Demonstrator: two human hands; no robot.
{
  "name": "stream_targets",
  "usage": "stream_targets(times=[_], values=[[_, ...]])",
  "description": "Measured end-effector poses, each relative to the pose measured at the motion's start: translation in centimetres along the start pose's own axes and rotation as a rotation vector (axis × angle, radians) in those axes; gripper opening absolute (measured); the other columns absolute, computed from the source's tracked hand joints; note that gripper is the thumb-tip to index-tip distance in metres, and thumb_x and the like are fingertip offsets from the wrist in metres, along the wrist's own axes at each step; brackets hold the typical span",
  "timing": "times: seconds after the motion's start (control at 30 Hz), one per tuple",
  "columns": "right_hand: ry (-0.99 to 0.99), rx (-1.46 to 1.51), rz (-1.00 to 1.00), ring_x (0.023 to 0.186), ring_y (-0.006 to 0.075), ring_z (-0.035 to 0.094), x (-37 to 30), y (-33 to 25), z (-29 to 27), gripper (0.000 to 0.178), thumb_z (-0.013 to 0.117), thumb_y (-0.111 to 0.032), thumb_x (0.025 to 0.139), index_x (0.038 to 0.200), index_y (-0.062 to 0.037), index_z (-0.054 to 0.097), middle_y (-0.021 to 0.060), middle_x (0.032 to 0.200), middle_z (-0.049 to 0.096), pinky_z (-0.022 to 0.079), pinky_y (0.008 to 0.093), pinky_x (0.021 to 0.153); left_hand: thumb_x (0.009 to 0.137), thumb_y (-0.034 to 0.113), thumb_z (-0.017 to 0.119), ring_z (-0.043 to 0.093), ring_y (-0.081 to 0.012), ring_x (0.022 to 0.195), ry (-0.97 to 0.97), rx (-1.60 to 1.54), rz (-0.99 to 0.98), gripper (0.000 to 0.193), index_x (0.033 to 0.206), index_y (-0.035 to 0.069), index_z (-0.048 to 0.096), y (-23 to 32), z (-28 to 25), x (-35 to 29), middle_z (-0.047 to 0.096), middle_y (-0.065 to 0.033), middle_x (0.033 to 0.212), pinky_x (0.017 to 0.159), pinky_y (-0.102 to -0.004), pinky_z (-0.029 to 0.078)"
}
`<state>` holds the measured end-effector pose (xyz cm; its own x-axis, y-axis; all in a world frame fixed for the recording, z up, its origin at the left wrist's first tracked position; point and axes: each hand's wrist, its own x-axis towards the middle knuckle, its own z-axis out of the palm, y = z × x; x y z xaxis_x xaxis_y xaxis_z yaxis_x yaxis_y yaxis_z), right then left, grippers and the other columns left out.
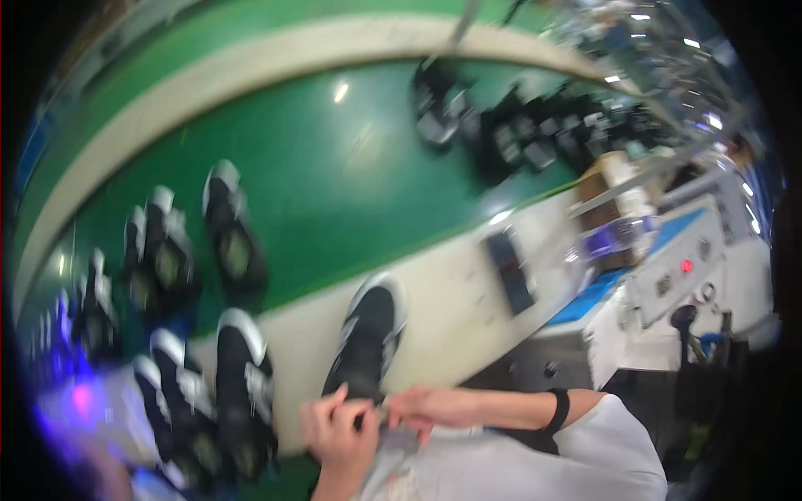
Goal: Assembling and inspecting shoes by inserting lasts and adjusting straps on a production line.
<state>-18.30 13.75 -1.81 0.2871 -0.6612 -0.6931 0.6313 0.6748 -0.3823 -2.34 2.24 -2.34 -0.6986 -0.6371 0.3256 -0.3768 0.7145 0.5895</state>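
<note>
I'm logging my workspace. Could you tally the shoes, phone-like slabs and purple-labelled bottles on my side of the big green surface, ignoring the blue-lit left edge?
Black-and-white shoes: 4 (three grouped at left, one near the middle)
Dark phone-like slab: 1
Purple-labelled bottle: 1
Total: 6

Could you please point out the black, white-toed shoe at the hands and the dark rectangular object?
Black, white-toed shoe [362,336]: head view, on its black upper.
Dark rectangular object [510,272]: head view, on its top face.
</note>
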Motion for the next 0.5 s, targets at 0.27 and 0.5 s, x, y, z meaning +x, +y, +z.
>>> stream_targets(times=[0.27,0.5], values=[[0.366,-0.794,-0.268,0.054,0.0131,0.059,2.7,0.2,-0.9,0.04,0.056,-0.031,0.1,0.076,-0.0006,0.066,0.0044,0.058,0.06,0.05,0.0315,0.051,0.072,0.004,0.074,0.056,-0.0261,0.088,-0.069,-0.155,-0.062,0.021,0.09,0.009,0.064,0.8,0.3,2.2,0.059,-0.0119,0.101,0.073,-0.0368,0.047],[0.883,-1.076,-0.8,0.135,0.0464,0.039,0.0,1.3,0.1,0.094,0.078,-0.015,0.079,0.147,0.0129,0.02,0.034,0.144,0.038,0.03,0.0476,0.113,0.098,-0.003,0.048,0.061,-0.016,0.11,-0.258,-1.158,-0.72,0.022,0.118,-0.002,0.056,0.4,3.1,-1.4,0.063,-0.0092,0.115,0.089,-0.0293,0.052]])
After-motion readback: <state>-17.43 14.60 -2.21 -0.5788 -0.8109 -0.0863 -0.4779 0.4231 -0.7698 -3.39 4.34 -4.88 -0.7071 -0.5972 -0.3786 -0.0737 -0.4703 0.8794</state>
